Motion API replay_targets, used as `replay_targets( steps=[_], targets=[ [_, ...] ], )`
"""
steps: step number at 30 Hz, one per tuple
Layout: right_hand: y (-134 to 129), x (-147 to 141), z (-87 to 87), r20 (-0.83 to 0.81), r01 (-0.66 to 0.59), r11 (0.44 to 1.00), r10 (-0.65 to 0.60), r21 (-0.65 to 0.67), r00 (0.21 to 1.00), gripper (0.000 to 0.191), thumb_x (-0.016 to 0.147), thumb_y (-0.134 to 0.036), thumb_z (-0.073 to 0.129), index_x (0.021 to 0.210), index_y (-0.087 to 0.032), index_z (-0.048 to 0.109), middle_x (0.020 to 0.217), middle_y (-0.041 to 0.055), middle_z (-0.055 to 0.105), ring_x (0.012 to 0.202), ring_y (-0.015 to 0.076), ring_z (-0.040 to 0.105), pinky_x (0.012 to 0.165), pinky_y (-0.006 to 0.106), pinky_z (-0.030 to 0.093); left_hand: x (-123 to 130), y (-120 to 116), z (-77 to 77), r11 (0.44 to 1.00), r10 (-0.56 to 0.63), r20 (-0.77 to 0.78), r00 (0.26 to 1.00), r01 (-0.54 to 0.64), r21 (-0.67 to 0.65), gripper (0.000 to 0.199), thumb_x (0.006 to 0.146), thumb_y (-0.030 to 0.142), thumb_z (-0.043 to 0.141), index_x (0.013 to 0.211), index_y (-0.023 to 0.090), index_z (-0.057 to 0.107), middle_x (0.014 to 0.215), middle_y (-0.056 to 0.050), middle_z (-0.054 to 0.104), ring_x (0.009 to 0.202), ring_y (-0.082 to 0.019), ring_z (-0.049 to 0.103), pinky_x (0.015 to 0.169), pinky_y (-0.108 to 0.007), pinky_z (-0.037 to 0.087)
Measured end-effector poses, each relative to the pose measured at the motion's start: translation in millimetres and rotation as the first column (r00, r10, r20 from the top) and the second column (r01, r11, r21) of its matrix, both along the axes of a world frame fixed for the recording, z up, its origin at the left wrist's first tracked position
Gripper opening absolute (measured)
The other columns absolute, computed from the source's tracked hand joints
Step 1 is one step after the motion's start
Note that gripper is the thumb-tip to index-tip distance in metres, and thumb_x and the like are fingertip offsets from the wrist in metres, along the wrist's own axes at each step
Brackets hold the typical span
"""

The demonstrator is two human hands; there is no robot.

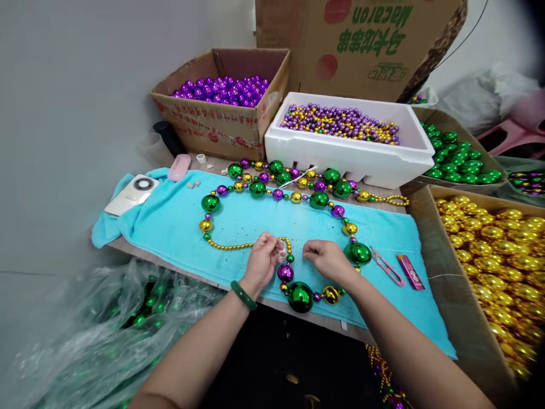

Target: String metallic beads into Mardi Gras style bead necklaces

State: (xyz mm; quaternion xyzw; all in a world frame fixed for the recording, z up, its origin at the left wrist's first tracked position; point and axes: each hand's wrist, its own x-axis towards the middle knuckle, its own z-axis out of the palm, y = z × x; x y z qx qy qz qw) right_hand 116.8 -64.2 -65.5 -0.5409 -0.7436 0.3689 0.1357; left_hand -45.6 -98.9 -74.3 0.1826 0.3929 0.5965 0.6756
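Working from the head view, the only one: bead necklace [285, 273] sits mid-frame as a big loop on the blue towel [170, 213], green, purple and gold beads, with a run of small gold ones at the near-left side. Left hand [261, 261], green bracelet [243, 295] on the wrist, is just left of frame centre. Its thumb and forefinger are narrow, pinched on the small gold beads: one stretch goes into the hand from the left, another comes out right of the fingertips and curves down to a green bead and a purple one. Right hand [327, 260] is right of centre, near the necklace's lower right part, fingers curled in, tips together. Can't tell if they grip a thread. Fingertips are apart from that gold stretch, pointing left toward it.

Pink snips [387, 267] and a small packet [411, 271] lie right of the right hand. Second bead strand [283, 178] runs behind the loop, upper centre. Foam box [340, 159] of small beads upper centre-right, carton [208, 128] of purple beads upper left, gold beads [502, 267] far right.
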Motion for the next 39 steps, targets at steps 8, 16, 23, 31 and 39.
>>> replay_targets(
  steps=[8,16,23,31,39],
  targets=[
    [13,9,-8.6,-0.151,0.137,0.984,-0.153,-0.111,0.977,0.011,0.070,-0.028,0.053,0.064,-0.018,0.055,0.067,0.0042,0.060,0.066,0.0176,0.054,0.055,0.027,0.036,7,-1,-14.5,0.995,0.080,-0.061,0.995,-0.083,-0.053,0.025,0.074,0.031,0.063,0.075,0.018,0.042,0.063,0.004,0.054,0.050,-0.005,0.051,0.043,-0.015,0.034],
    [17,-7,-9.5,-0.619,-0.194,0.592,-0.705,-0.783,0.346,0.020,0.070,-0.026,0.064,0.066,-0.019,0.046,0.056,-0.0015,0.053,0.057,0.0125,0.058,0.039,0.017,0.035,5,-2,-10.5,0.981,0.098,-0.035,0.995,-0.102,-0.165,0.026,0.071,0.031,0.068,0.084,0.013,0.054,0.068,-0.001,0.058,0.058,-0.009,0.058,0.046,-0.016,0.038],
    [21,-14,-7.3,-0.653,-0.255,0.605,-0.654,-0.755,0.382,0.035,0.064,-0.028,0.073,0.062,-0.018,0.040,0.048,-0.0074,0.037,0.039,0.0042,0.035,0.032,0.014,0.016,-3,-4,-4.6,0.994,-0.035,-0.382,0.924,-0.006,-0.105,0.022,0.081,0.032,0.053,0.085,0.012,0.062,0.061,0.000,0.055,0.055,-0.009,0.049,0.047,-0.019,0.032],
    [22,-20,-4.3,-0.603,-0.124,0.670,-0.552,-0.732,0.576,0.038,0.059,-0.030,0.075,0.065,-0.019,0.040,0.044,-0.0107,0.029,0.035,0.0027,0.025,0.035,0.015,0.008,-10,-10,-9.8,0.936,0.083,-0.985,0.154,0.328,0.130,0.023,0.086,0.019,0.044,0.072,0.018,0.062,0.060,-0.001,0.057,0.069,-0.016,0.051,0.070,-0.028,0.036],
    [25,-7,8.0,-0.564,0.005,0.746,-0.508,-0.666,0.651,0.037,0.056,-0.031,0.076,0.063,-0.019,0.042,0.042,-0.0106,0.031,0.034,0.0033,0.027,0.036,0.018,0.012,-4,-8,-12.9,0.919,0.065,-0.997,0.037,0.387,0.075,0.022,0.086,0.018,0.044,0.076,0.018,0.063,0.068,-0.002,0.062,0.071,-0.017,0.052,0.068,-0.027,0.037]
  ],
)
